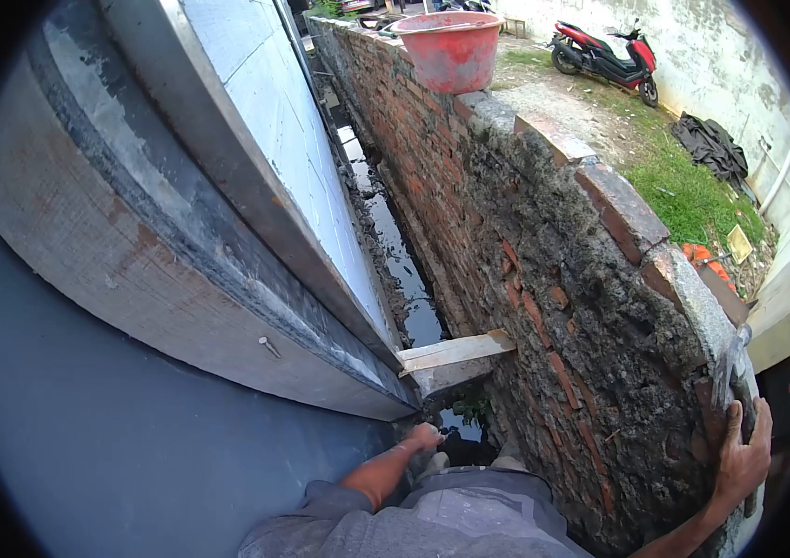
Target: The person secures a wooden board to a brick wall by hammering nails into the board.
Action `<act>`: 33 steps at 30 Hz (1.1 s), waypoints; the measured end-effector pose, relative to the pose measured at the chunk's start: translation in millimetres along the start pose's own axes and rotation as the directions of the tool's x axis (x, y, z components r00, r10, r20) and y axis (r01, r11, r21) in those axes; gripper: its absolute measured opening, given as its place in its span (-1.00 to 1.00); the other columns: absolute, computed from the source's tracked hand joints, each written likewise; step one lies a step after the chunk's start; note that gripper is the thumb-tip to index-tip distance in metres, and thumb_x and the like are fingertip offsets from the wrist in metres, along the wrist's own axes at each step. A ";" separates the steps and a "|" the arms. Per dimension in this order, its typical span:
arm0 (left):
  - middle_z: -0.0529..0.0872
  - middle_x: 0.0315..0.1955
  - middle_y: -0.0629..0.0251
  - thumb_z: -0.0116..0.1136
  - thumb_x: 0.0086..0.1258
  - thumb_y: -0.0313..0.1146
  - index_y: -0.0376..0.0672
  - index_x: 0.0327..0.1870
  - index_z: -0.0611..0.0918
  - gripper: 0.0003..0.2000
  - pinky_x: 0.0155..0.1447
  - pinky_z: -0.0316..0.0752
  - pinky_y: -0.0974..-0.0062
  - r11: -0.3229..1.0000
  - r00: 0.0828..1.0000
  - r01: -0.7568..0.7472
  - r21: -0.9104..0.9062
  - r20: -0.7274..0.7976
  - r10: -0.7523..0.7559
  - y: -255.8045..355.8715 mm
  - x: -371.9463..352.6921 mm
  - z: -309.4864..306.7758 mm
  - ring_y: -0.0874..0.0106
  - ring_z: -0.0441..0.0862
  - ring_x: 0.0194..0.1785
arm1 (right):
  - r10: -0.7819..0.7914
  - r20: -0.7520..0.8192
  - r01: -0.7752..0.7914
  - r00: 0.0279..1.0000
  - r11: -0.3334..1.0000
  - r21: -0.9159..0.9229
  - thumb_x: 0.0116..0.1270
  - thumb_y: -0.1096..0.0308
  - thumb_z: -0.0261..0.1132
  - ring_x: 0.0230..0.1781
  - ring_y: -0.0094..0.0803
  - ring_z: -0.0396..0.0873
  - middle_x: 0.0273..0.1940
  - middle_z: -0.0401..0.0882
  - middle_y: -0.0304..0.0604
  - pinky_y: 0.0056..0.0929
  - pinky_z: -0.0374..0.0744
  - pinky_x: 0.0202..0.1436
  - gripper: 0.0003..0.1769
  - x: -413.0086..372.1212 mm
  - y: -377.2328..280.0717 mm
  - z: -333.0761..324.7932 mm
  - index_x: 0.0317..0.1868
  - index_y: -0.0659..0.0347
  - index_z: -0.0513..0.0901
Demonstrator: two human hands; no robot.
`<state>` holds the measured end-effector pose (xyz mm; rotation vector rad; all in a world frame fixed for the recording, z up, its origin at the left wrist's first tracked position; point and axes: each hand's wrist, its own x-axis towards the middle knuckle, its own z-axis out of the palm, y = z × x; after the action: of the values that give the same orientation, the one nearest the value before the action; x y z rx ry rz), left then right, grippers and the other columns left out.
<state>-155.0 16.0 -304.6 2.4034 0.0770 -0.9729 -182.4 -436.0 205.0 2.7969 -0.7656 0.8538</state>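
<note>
My left hand (426, 435) is low in the middle, beside the lower end of the grey panel. Its fingers are curled closed, and whatever is in them is too small to make out. On the top edge of the brick wall (553, 372) rests my right hand (744, 456), its fingers stretched upward along the wall. Under and beside this hand lies a hammer (742, 377), its head farther up the wall top. A short board (455, 352) spans the narrow gap between the formwork and the wall.
Water (404, 279) stands in the narrow channel below. A red bucket (451, 51) sits on the wall top. White panels (274, 121) and a curved board (134, 251) with a bolt line the left side. Beyond the wall are a motorbike (607, 58), grass and a dark cloth (711, 147).
</note>
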 end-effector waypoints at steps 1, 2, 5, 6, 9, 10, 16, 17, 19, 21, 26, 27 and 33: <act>0.76 -0.21 0.05 0.17 0.30 0.07 -0.12 -0.20 0.76 -0.59 0.03 0.55 0.21 1.000 1.000 0.000 -0.005 -0.005 0.000 -1.2 -0.5 3.9 0.10 0.71 -0.08 | 0.019 0.004 -0.019 1.000 1.000 -0.009 0.38 -0.11 0.26 0.22 -0.04 0.54 0.20 0.59 -0.02 -0.22 0.48 0.24 -0.38 -0.3 0.1 0.5 0.20 0.25 0.59; 0.76 -0.19 0.06 0.16 0.31 0.07 -0.11 -0.19 0.76 -0.59 0.04 0.55 0.21 1.000 1.000 -0.003 0.010 0.021 0.002 -0.3 -4.1 5.0 0.09 0.70 -0.07 | 0.040 0.006 -0.040 0.999 0.999 -0.016 0.38 -0.11 0.26 0.22 -0.03 0.54 0.20 0.60 -0.02 -0.22 0.48 0.24 -0.38 -0.5 -1.2 0.3 0.19 0.26 0.59; 0.76 -0.17 0.06 0.15 0.31 0.07 -0.09 -0.16 0.77 -0.59 0.05 0.54 0.20 0.998 0.999 -0.013 0.056 0.033 0.011 3.5 -7.1 1.4 0.07 0.69 -0.05 | 0.063 0.003 -0.063 0.998 0.998 -0.002 0.38 -0.10 0.27 0.21 -0.02 0.54 0.19 0.60 0.01 -0.22 0.48 0.24 -0.38 -0.9 -6.4 -2.4 0.18 0.27 0.60; 0.76 -0.17 0.07 0.15 0.30 0.07 -0.07 -0.14 0.77 -0.60 0.05 0.54 0.20 0.996 0.999 -0.015 0.083 0.035 0.013 4.4 -7.9 3.2 0.06 0.69 -0.05 | 0.067 -0.004 -0.067 0.998 0.998 0.001 0.38 -0.10 0.27 0.21 -0.02 0.54 0.19 0.60 0.01 -0.22 0.48 0.24 -0.38 -0.3 -6.2 -2.6 0.18 0.27 0.60; 0.76 -0.19 0.06 0.15 0.30 0.07 -0.10 -0.17 0.76 -0.59 0.03 0.54 0.16 0.998 1.000 -0.006 0.067 0.028 0.004 -2.8 -5.5 10.8 0.05 0.69 -0.06 | 0.033 -0.032 -0.032 0.999 0.999 0.027 0.37 -0.08 0.28 0.19 0.00 0.55 0.16 0.60 0.03 -0.20 0.49 0.22 -0.39 -3.3 -2.3 0.3 0.16 0.28 0.60; 0.76 -0.20 0.05 0.14 0.30 0.07 -0.11 -0.19 0.76 -0.59 0.03 0.54 0.15 0.999 0.999 0.012 0.039 0.034 -0.013 -6.6 -4.4 14.7 0.04 0.69 -0.07 | -0.003 -0.065 0.004 0.998 1.000 0.029 0.37 -0.08 0.28 0.18 0.00 0.55 0.15 0.61 0.04 -0.19 0.49 0.22 -0.40 -3.2 -1.7 1.9 0.16 0.28 0.60; 0.75 -0.23 0.03 0.13 0.32 0.06 -0.13 -0.24 0.74 -0.59 0.02 0.54 0.14 0.997 1.000 0.006 0.075 -0.001 -0.006 3.3 -23.1 17.9 0.03 0.69 -0.08 | -0.123 -0.111 0.125 0.986 0.992 0.008 0.39 -0.07 0.25 0.18 0.00 0.53 0.12 0.60 0.01 -0.17 0.48 0.21 -0.43 -4.0 5.8 9.8 0.17 0.24 0.57; 0.75 -0.23 0.03 0.13 0.32 0.06 -0.13 -0.24 0.74 -0.59 0.02 0.54 0.14 0.997 1.000 0.010 0.078 0.003 -0.010 2.8 -24.8 19.2 0.03 0.69 -0.08 | -0.154 -0.132 0.153 0.979 0.988 -0.018 0.39 -0.06 0.25 0.18 0.01 0.52 0.12 0.60 0.01 -0.17 0.47 0.22 -0.43 -4.1 5.4 9.9 0.17 0.25 0.57; 0.75 -0.23 0.05 0.12 0.34 0.06 -0.11 -0.22 0.75 -0.61 0.03 0.54 0.14 0.998 0.996 0.061 0.003 0.066 -0.061 2.9 -28.7 24.6 0.03 0.69 -0.08 | -0.193 -0.147 0.188 0.970 0.981 -0.044 0.39 -0.05 0.25 0.19 0.02 0.52 0.12 0.60 0.01 -0.16 0.47 0.22 -0.44 -3.1 3.4 9.5 0.17 0.25 0.57; 0.76 -0.23 0.07 0.12 0.36 0.06 -0.10 -0.21 0.75 -0.61 0.03 0.54 0.15 0.997 0.997 0.075 -0.001 0.029 -0.075 4.4 -38.0 36.0 0.03 0.69 -0.07 | -0.173 -0.142 0.175 0.975 0.985 0.005 0.40 -0.02 0.25 0.19 0.04 0.51 0.12 0.60 0.02 -0.16 0.46 0.23 -0.45 -3.0 1.3 9.0 0.17 0.25 0.57; 0.70 0.05 0.06 0.08 0.34 0.05 -0.05 0.00 0.72 -0.57 0.23 0.49 0.11 0.984 0.979 0.179 -0.003 0.104 -0.177 10.5 -46.4 55.3 0.01 0.60 0.17 | -0.232 -0.136 0.238 0.963 0.971 0.025 0.42 0.02 0.24 0.18 0.00 0.53 0.13 0.60 0.02 -0.17 0.47 0.23 -0.48 -1.8 5.7 8.0 0.19 0.25 0.57; 0.69 0.05 0.06 0.07 0.35 0.05 -0.06 0.01 0.71 -0.57 0.23 0.49 0.11 0.980 0.972 0.197 -0.009 0.130 -0.194 10.1 -48.0 60.6 0.00 0.60 0.17 | -0.265 -0.142 0.269 0.954 0.963 0.014 0.44 0.05 0.23 0.16 -0.04 0.55 0.15 0.60 0.01 -0.19 0.48 0.22 -0.51 -1.0 5.8 6.9 0.20 0.23 0.57; 0.72 -0.03 0.03 0.06 0.38 0.05 -0.11 -0.05 0.72 -0.57 0.19 0.50 0.14 0.979 0.977 0.201 -0.031 0.073 -0.199 7.8 -61.5 79.2 -0.01 0.63 0.10 | -0.203 -0.130 0.216 0.971 0.972 0.097 0.44 0.09 0.25 0.17 -0.09 0.56 0.14 0.61 -0.02 -0.22 0.46 0.24 -0.51 -6.1 -1.2 2.0 0.22 0.25 0.56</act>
<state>-248.2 -21.6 -307.5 2.3579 0.3148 -1.1337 -185.2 -432.8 199.9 2.8231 -0.4070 1.0405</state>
